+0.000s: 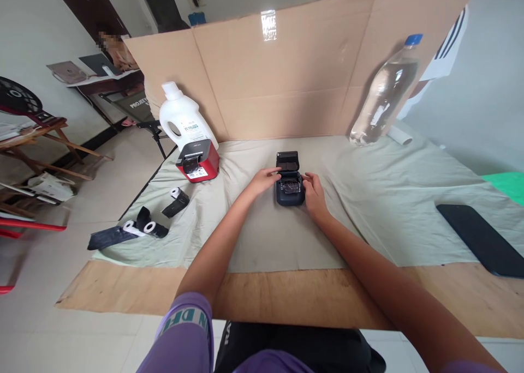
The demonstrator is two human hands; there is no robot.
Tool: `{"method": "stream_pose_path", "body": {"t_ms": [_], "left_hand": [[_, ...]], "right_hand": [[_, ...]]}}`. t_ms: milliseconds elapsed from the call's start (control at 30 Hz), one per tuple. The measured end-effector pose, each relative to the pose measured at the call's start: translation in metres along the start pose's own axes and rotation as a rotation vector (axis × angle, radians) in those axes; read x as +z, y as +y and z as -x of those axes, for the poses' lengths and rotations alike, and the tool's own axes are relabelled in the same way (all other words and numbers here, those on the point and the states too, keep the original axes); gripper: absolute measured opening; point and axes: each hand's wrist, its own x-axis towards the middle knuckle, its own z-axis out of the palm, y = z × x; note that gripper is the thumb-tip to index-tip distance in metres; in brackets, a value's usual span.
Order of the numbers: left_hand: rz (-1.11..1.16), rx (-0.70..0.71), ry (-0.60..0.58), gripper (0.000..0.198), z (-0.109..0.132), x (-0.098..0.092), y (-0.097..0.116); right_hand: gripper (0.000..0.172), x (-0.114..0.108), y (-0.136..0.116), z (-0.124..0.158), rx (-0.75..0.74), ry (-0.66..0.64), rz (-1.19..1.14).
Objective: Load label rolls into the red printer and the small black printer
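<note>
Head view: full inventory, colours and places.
Open printer: 1, dark, centre
Second printer: 1, red, left
Rolls: 3, black and white, left
Jug: 1, white, rear left
Bottle: 1, clear, rear right
Tube: 1, white, beside bottle
Phone: 1, black, right
Cardboard: 1, brown, rear
Table: 1, brown, foreground
Cloth: 1, pale, on table
Fan: 1, black, left
Chair: 1, dark, background
Left hand: 1, printer's left
Right hand: 1, printer's right
Sleeves: 2, purple, bottom

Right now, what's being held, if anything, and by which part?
The small dark printer: the left hand is at its left side near the raised lid, the right hand at its right side. Whether they grip it firmly can't be told.
</note>
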Motion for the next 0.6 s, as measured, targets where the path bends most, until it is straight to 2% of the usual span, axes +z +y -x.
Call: {"method": "stream_pose_path", "body": {"t_ms": [67,133,200,300,467,600], "left_hand": [[-0.164,0.155,-0.014,0.035,0.001,-0.003,0.011],[-0.393,0.247,-0.034,0.030,0.001,-0.005,0.026],[-0.675,0.246,-0.070,0.028,-0.001,-0.001,0.043],[-1.004,0.128,-0.163,0.030,-0.009,0.016,0.065],[-1.095,0.040,-0.200,0.032,-0.024,0.040,0.075],[-1.099,0.077,-0.170,0.031,-0.023,0.036,0.066]], "right_hand": [[0.042,0.000,-0.001,0.000,0.005,0.005,0.009],[0.041,0.000,-0.002,0.001,0.005,0.009,0.012],[0.041,0.000,-0.003,0.000,0.001,0.011,0.013],[0.042,-0.001,-0.001,-0.001,0.006,0.016,0.013],[0.041,-0.002,0.005,-0.004,0.001,0.008,-0.012],[0.038,-0.002,0.009,-0.007,-0.008,0.017,-0.031]]}}
